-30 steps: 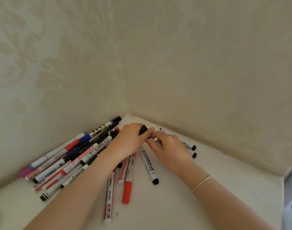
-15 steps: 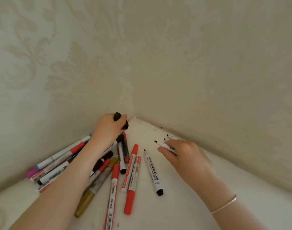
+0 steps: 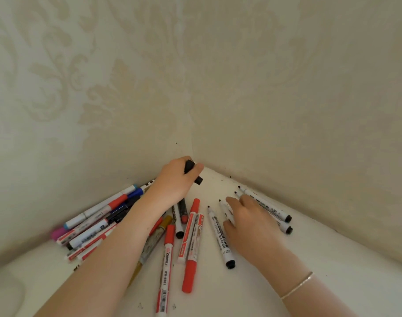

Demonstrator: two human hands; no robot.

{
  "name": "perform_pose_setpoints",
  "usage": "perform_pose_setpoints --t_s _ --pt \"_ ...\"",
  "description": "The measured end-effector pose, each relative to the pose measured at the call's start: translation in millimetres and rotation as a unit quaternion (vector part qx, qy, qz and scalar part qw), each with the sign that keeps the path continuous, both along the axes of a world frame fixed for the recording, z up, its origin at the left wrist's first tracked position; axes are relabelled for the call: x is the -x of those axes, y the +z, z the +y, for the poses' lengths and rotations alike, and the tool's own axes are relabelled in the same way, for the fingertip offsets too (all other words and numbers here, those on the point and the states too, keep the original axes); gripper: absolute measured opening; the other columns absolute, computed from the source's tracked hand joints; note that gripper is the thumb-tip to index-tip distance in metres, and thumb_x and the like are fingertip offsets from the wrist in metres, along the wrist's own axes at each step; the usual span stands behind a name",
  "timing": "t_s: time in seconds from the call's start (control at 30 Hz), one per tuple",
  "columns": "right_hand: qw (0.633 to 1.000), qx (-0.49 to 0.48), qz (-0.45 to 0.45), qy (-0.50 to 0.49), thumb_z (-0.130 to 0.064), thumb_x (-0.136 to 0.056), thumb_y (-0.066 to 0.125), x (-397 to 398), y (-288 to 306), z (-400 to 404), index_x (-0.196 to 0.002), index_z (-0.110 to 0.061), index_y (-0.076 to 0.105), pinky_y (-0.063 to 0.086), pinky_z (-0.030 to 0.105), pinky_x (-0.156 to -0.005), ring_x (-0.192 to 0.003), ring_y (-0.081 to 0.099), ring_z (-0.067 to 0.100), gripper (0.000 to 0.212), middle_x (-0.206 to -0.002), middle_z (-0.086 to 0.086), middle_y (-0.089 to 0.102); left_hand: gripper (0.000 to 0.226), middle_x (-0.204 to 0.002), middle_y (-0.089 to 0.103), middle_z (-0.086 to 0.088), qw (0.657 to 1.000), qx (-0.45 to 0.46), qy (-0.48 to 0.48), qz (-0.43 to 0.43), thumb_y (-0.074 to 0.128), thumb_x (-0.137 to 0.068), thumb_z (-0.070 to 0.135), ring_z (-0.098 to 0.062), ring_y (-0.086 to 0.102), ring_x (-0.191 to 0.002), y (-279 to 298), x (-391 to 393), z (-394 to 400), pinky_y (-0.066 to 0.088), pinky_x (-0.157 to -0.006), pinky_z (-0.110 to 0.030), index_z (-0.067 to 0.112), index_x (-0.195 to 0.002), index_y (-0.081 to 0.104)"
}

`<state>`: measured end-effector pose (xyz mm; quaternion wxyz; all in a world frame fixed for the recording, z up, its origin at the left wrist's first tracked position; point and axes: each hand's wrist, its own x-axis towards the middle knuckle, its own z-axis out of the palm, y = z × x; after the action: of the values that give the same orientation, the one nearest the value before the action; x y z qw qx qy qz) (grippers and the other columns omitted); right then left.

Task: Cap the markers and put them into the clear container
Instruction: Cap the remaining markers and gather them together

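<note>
Black plastic caps (image 3: pixel 189 167) sit in your left hand (image 3: pixel 175 183), fingers curled round them, close to the corner of the patterned cream walls (image 3: pixel 193 143). Your right hand (image 3: pixel 248 221) lies with relaxed fingers over uncapped white markers (image 3: pixel 265 205), to the right of that corner. Capped red markers (image 3: pixel 191 229) lie between your arms.

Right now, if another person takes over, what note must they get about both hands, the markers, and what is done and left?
Left hand grips black caps near the wall corner.
Right hand rests, fingers relaxed, on an uncapped black marker.
Three more uncapped black markers lie around it; a mixed pile lies left.
No clear container is in view.
Done: caps gathered.
Left: cap the four, then store all.
</note>
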<state>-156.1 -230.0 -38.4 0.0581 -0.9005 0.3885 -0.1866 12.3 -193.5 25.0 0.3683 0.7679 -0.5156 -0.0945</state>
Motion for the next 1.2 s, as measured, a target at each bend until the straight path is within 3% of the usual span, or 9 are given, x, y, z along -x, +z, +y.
perform_pose_setpoints --t_s 0.07,0.13,0.27,0.4,0.53,0.83,1.0,1.1,1.2 --pt "0.998 0.048 -0.038 0.017 -0.029 -0.086 0.057 -2.7 -3.1 1.7 -0.106 -0.014 0.06 0.044 0.031 -0.072 -0.087 0.055 0.023 0.025 -0.097 0.004 0.054 0.032 -0.057 0.048 0.011 1.0 -0.007 -0.004 -0.002 0.046 -0.1 0.035 -0.012 0.046 -0.055 -0.9 1.6 0.0 0.033 -0.045 -0.014 0.015 -0.075 0.05" --pt "0.994 0.091 -0.058 0.02 -0.037 -0.072 0.065 -5.8 -3.2 6.3 -0.076 -0.014 0.061 0.044 0.03 -0.06 -0.067 0.052 0.021 0.024 -0.074 0.001 0.052 0.031 -0.06 0.051 0.01 1.0 -0.016 -0.013 -0.013 0.045 -0.1 0.036 -0.015 0.049 -0.059 -2.4 3.2 -0.3 0.037 -0.053 -0.022 0.014 -0.08 0.053" --pt "0.995 0.097 0.017 0.021 -0.044 -0.052 0.062 -10.3 -1.0 16.5 -0.051 -0.015 0.056 0.043 0.032 -0.057 -0.061 0.05 0.022 0.03 -0.064 0.001 0.047 0.032 -0.063 0.053 0.01 0.999 -0.028 -0.023 -0.012 0.044 -0.1 0.037 -0.012 0.047 -0.057 -4.7 5.0 -1.9 0.037 -0.054 -0.023 0.012 -0.084 0.054" --pt "0.997 0.017 -0.072 -0.002 -0.034 -0.076 0.057 -10.4 7.4 12.2 -0.069 -0.017 0.054 0.035 0.031 -0.071 -0.075 0.046 0.02 0.02 -0.074 -0.002 0.045 0.036 -0.065 0.05 -0.002 0.999 -0.005 -0.026 0.039 0.046 -0.098 0.039 -0.013 0.044 -0.055 -3.9 2.1 -3.1 0.036 -0.055 -0.024 0.013 -0.074 0.048" --pt "0.938 -0.22 -0.268 -0.004 -0.029 -0.086 0.053 -4.2 19.4 5.4 -0.081 -0.025 0.041 0.045 0.036 -0.056 -0.062 0.052 0.028 0.014 -0.071 0.006 0.058 0.035 -0.056 0.046 0.003 0.983 0.056 -0.009 0.172 0.051 -0.097 0.038 -0.009 0.042 -0.047 -1.8 1.2 -3.2 0.041 -0.055 -0.024 0.013 -0.071 0.049" --pt "0.939 -0.212 -0.27 0.022 -0.028 -0.088 0.056 -2.3 20.1 6.6 -0.088 -0.028 0.044 0.036 0.028 -0.051 -0.051 0.04 0.015 0.011 -0.078 0.005 0.063 0.033 -0.046 0.044 0.012 0.97 0.073 0.011 0.233 0.053 -0.096 0.038 -0.005 0.042 -0.044 -2.7 -2.6 -5.0 0.043 -0.06 -0.028 0.017 -0.071 0.052" --pt "0.929 -0.224 -0.292 0.043 -0.031 -0.088 0.061 -1.4 19.0 5.0 -0.089 -0.028 0.05 0.038 0.03 -0.051 -0.05 0.042 0.012 0.011 -0.074 -0.002 0.06 0.036 -0.045 0.043 0.014 0.984 0.042 -0.034 0.168 0.055 -0.094 0.039 -0.006 0.041 -0.044 -2.6 -1.8 -3.4 0.043 -0.054 -0.024 0.012 -0.07 0.051" --pt "0.901 -0.265 -0.341 0.043 -0.029 -0.084 0.069 0.0 23.2 3.3 -0.086 -0.029 0.061 0.043 0.026 -0.053 -0.057 0.051 0.016 0.008 -0.077 -0.008 0.064 0.038 -0.051 0.044 0.008 0.992 0.025 -0.05 0.117 0.054 -0.095 0.038 -0.009 0.043 -0.044 -1.4 0.8 -2.3 0.04 -0.048 -0.017 0.013 -0.067 0.046" --pt "0.853 -0.332 -0.401 0.038 -0.024 -0.079 0.075 2.5 27.7 2.3 -0.081 -0.032 0.07 0.043 0.014 -0.051 -0.056 0.053 0.007 0.01 -0.079 -0.012 0.067 0.038 -0.044 0.043 0.012 0.989 0.023 -0.057 0.136 0.055 -0.094 0.037 -0.008 0.041 -0.041 -1.3 0.9 -2.6 0.041 -0.049 -0.02 0.014 -0.066 0.045"
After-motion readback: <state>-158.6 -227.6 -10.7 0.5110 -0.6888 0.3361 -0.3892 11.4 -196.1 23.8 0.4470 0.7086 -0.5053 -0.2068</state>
